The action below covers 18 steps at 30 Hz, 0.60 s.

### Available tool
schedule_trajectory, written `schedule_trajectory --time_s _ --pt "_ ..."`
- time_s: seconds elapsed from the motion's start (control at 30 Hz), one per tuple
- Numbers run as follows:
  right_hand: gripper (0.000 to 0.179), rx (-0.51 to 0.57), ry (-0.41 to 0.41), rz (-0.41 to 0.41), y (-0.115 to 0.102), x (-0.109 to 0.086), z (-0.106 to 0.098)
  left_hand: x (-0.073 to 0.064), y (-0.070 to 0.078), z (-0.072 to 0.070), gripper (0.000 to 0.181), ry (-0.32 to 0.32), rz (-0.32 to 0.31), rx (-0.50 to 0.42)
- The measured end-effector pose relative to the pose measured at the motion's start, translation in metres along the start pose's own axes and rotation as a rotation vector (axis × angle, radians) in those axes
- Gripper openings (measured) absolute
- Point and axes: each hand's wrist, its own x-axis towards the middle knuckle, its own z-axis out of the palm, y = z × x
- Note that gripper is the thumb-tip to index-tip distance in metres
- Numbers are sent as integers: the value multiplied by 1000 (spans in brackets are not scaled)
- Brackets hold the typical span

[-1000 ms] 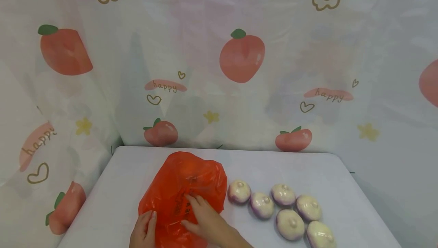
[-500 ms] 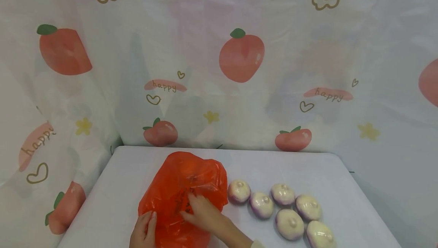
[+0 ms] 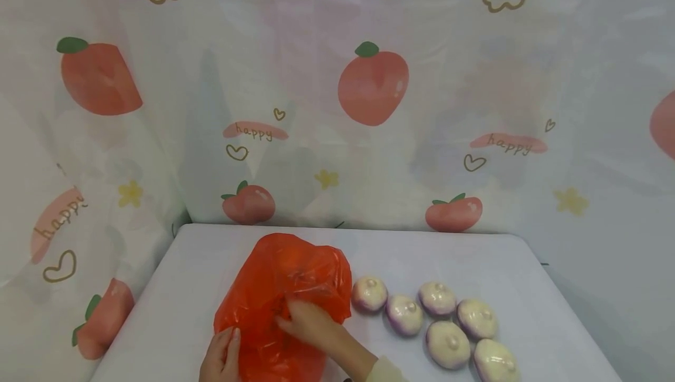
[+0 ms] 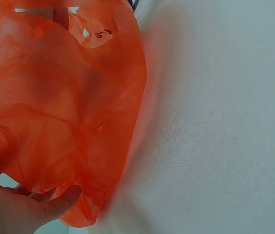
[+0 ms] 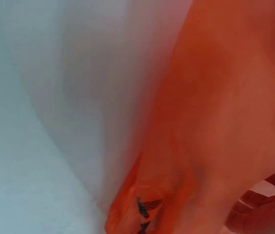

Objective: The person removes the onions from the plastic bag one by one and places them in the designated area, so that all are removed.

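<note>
A red plastic bag [image 3: 263, 311] with dark print lies on the white table, its far end rounded as if something is inside. My left hand [image 3: 221, 355] pinches the bag's near left edge between thumb and fingers; the left wrist view shows that thumb [image 4: 64, 202] pressed on the film. Over the bag's middle, my right hand [image 3: 311, 323] is blurred, thumb and fingers drawn together on the gathered film. In the right wrist view, its curled fingers [image 5: 259, 209] show at the lower right against the bag.
Several glossy cream-and-purple, turnip-like vegetables [image 3: 447, 344] stand in a loose group right of the bag, the nearest one [image 3: 369, 294] almost touching it. Behind the table [image 3: 211, 247] hangs a cloth backdrop [image 3: 316, 77] printed with fruit.
My right hand has gone from spread fingers on the bag to fingers closed on its film, which has bunched and hidden the print. The left hand has stayed in place.
</note>
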Motion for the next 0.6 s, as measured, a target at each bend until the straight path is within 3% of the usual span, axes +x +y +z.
schedule_trajectory --time_s 0.17,0.33,0.43,0.6 --pt "9 -29 -18 56 -9 2 -3 -1 0 1 41 64 56 8" --pt "10 -11 -18 103 -18 4 -5 -2 -1 1 48 41 15 25" --pt "11 44 -21 133 -20 4 -5 -3 -1 -1 52 17 -9 34" --pt "14 161 -20 150 -16 7 -1 -3 0 -4 49 38 18 33"
